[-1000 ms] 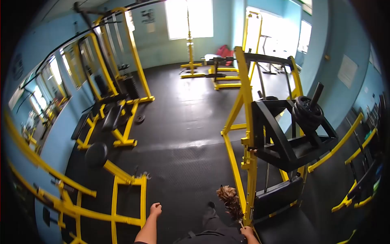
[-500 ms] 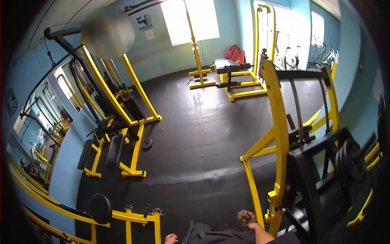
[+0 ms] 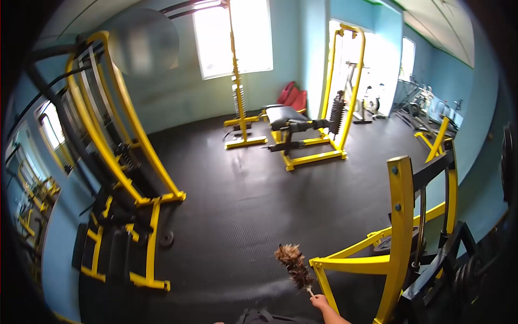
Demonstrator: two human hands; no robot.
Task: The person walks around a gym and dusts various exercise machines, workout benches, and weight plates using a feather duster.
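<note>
My right hand (image 3: 319, 301) is closed around the thin handle of a feather duster (image 3: 294, 264). Its brown, fluffy head points up and to the left, over the black floor. Just right of the duster stands the yellow frame (image 3: 353, 263) of a weight machine, apart from the feathers as far as I can see. Of my left hand only a sliver shows at the bottom edge, left of my dark clothing (image 3: 264, 316); its fingers are hidden.
On the left stands a yellow cable machine (image 3: 127, 108) with dark pads, and a small weight plate (image 3: 167, 238) lies beside it. Farther off is a padded bench machine (image 3: 291, 121). Black rubber flooring (image 3: 216, 210) runs between the machines. Exercise bikes (image 3: 421, 102) stand at the back right.
The view has moved forward and turned right. My right hand has raised the feather duster, which now extends forward. My left hand has dropped almost out of view.
</note>
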